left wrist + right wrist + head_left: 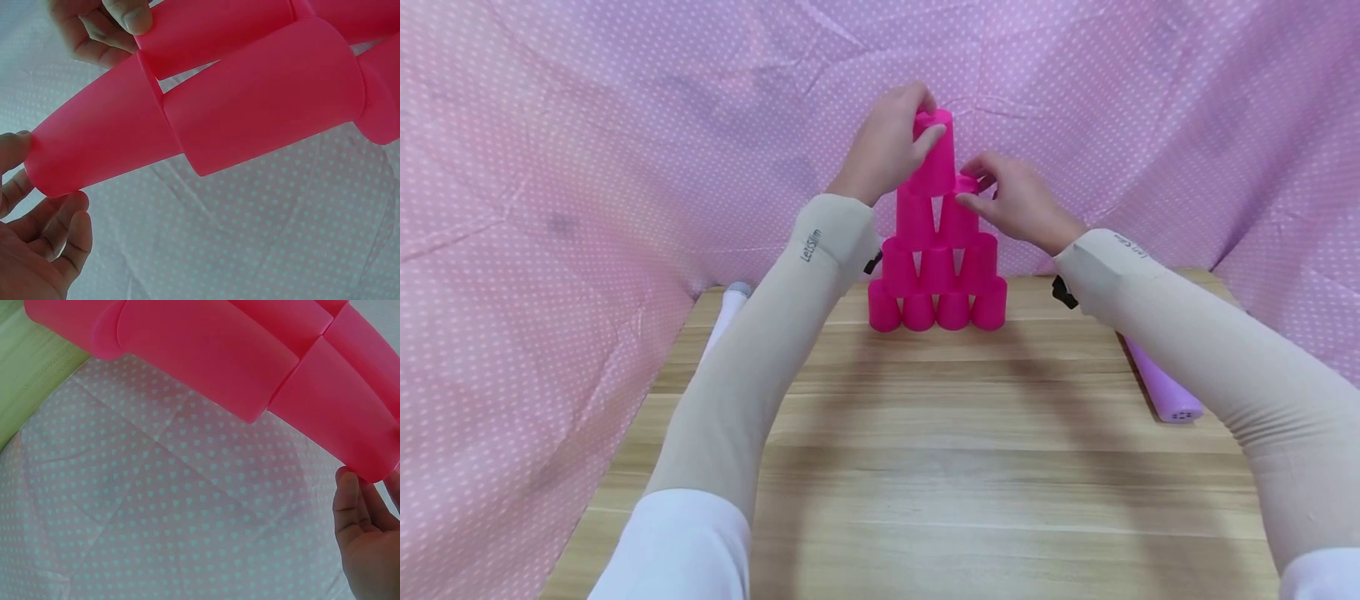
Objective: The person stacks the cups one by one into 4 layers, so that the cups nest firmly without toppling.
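A pyramid of bright pink cups, all upside down, rises at the far side of the table, with several in the bottom row (917, 310). At its peak is a single top cup (938, 158), resting across the two below. My left hand (887, 142) holds this top cup near its base, thumb on one side and fingers on the other; the left wrist view shows the fingertips (76, 201) at the base edge. Just below, my right hand (1021, 200) pinches the base end of the right cup (959, 221) in the row of two.
A purple cylinder (1161, 383) lies on the right of the wooden table (955, 467), partly behind the right forearm. On the left, a white cylinder with a grey end (727, 315) is partly covered by the left arm. Pink dotted cloth (737, 125) hangs behind the stack and along the sides.
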Demonstrator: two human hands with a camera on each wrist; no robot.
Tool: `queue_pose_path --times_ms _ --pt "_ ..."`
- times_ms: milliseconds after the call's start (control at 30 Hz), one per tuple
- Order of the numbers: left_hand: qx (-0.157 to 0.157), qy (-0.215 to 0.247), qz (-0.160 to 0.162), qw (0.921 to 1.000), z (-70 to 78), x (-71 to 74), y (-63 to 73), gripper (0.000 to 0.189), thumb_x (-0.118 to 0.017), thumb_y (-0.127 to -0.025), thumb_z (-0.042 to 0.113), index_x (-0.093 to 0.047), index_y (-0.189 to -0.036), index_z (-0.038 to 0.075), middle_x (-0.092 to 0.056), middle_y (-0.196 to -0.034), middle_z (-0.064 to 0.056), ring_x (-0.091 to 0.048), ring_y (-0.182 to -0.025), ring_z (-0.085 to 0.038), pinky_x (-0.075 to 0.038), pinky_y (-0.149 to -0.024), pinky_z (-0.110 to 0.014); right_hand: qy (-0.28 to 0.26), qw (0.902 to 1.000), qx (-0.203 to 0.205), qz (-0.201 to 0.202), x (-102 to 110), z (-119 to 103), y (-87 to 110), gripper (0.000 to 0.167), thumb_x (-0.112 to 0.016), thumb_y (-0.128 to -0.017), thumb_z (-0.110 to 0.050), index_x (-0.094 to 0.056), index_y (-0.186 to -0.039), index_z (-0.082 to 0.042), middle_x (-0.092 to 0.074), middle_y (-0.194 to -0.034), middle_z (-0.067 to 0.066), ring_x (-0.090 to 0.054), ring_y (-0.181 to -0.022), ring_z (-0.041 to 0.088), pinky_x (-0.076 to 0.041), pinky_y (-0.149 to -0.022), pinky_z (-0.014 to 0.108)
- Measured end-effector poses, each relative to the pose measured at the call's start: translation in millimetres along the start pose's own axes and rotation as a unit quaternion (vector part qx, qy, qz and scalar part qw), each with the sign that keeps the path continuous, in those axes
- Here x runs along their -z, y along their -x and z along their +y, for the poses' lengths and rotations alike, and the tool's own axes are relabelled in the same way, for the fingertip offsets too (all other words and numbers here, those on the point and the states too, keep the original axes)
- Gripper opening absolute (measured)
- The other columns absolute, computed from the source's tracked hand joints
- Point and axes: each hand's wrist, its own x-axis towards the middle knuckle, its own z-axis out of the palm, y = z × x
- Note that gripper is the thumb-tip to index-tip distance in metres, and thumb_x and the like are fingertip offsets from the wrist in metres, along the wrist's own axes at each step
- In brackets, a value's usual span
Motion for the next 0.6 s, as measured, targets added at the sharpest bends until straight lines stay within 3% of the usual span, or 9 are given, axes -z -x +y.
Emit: queue_pose_path --times_ms 233,367,467,600 --pt "0.033 0.031 -0.010 0.9989 -2.7 1.4 -1.3 0.042 -0.053 -0.095 0.036 -0.045 -0.130 0.015 -0.051 -0.123 -0.003 -0.048 -0.109 -0.014 -0.044 -0.087 -0.020 -0.012 0.9998 0.006 -0.015 -4 -2 -2.0 0.046 -0.069 -0.088 -0.020 -0.049 -0.127 -0.004 -0.057 -0.119 0.011 -0.056 -0.107 0.026 -0.048 -0.088 0.039" --pt "0.052 0.039 -0.009 0.9978 -7.2 4.8 4.8 0.047 -0.052 -0.095 0.041 -0.043 -0.134 0.017 -0.048 -0.130 0.000 -0.046 -0.116 -0.013 -0.042 -0.092 -0.022 -0.009 0.9999 0.011 -0.010 -1 -1 2.2 0.051 -0.069 -0.087 -0.020 -0.048 -0.129 -0.002 -0.053 -0.125 0.013 -0.051 -0.113 0.030 -0.046 -0.090 0.043" --pt "0.041 0.005 0.000 0.9991 -16.0 7.3 17.2 0.051 -0.047 -0.096 0.045 -0.041 -0.137 0.017 -0.044 -0.138 0.002 -0.039 -0.126 -0.010 -0.035 -0.099 -0.023 0.008 0.9998 0.018 0.002 5 1 9.8 0.051 -0.069 -0.087 -0.019 -0.047 -0.129 -0.001 -0.051 -0.127 0.016 -0.048 -0.116 0.033 -0.044 -0.091 0.046" --pt "0.003 -0.058 0.009 0.9983 -37.9 4.2 44.8 0.055 -0.041 -0.097 0.046 -0.039 -0.140 0.012 -0.041 -0.141 -0.002 -0.031 -0.132 -0.014 -0.026 -0.106 -0.027 0.046 0.9982 0.037 0.011 13 5 25.9 0.052 -0.066 -0.089 -0.020 -0.045 -0.132 0.001 -0.048 -0.131 0.018 -0.042 -0.124 0.036 -0.036 -0.100 0.049"
